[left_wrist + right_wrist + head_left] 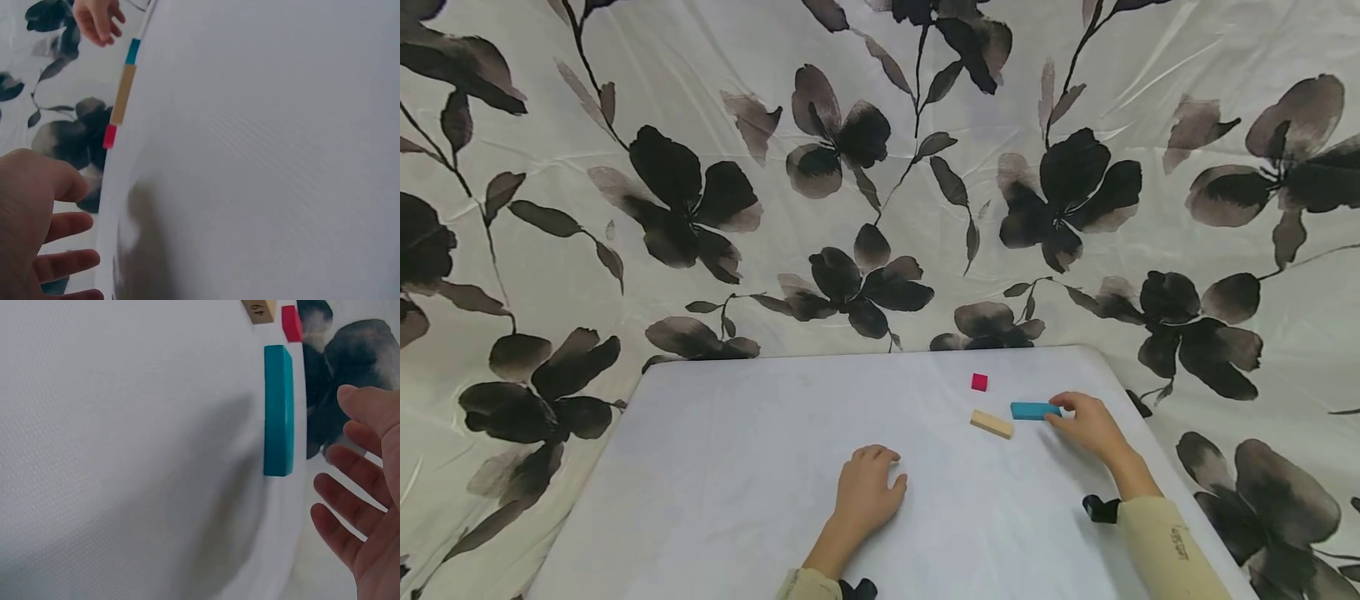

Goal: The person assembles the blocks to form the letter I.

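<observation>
The long blue rectangular block [1030, 411] is lying flat on the white-covered desk [737, 467], serving as the landmark here. The right hand [1084, 423] is hovering at the block's right end; from the head its fingertips are overlapping that end, but the right wrist view is showing a gap between them. Its grip is standing wide, thumb and fingers parted. A pale wooden rectangular block [992, 424], bearing dark characters on its end, is lying slanted just left of the blue block and slightly nearer the person. A small red cube-like block [979, 382] is sitting left of the blue block and farther away. The left hand [867, 490] is hanging over the desk, well left of the blue block and nearer the person, its grip loosely wide. Beyond the blue block, a pale cloth [940, 242] with dark flowers is rising behind the desk.
</observation>
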The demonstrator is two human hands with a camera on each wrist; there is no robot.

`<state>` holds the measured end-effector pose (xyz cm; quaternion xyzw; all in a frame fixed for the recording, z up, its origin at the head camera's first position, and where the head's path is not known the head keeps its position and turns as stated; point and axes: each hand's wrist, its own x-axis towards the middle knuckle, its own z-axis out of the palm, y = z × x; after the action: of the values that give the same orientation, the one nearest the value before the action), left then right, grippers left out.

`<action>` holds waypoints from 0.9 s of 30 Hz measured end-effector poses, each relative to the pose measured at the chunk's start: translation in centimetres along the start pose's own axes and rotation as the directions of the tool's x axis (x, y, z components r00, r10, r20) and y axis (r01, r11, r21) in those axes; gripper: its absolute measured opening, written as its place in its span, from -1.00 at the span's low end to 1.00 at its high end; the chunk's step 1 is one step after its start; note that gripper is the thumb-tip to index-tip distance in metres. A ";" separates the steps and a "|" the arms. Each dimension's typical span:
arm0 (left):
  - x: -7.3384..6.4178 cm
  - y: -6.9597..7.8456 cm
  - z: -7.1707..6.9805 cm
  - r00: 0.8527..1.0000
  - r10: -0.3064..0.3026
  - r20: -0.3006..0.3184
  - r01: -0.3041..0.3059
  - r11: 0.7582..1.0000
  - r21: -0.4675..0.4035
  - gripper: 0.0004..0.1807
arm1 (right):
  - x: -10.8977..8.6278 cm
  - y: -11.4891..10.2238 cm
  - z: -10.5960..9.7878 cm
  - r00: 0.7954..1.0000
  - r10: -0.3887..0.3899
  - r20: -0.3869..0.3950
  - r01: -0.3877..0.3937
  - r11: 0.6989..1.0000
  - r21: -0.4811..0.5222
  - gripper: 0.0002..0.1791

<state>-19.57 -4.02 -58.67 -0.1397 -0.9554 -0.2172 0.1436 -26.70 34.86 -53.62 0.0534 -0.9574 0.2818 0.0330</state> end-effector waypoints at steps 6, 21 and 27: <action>1.6 1.6 1.0 1.000 0.001 0.005 0.000 0.998 -0.055 -0.73 | 0.3 0.9 0.6 1.000 0.025 -0.015 -0.024 1.000 0.015 -0.59; 4.9 4.7 3.4 0.993 -0.007 0.121 0.023 0.991 -0.130 -0.68 | 1.1 2.2 1.6 0.999 0.040 -0.018 -0.038 0.994 0.102 -0.50; 6.0 5.7 4.1 0.984 0.005 0.179 0.023 0.988 -0.150 -0.66 | 1.7 3.0 1.9 0.998 0.056 0.002 -0.056 0.991 0.121 -0.48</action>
<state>-24.11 4.03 -58.02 -0.1648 -0.9457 -0.2764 0.0453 -28.81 36.19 -56.64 0.0282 -0.9397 0.3402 0.0224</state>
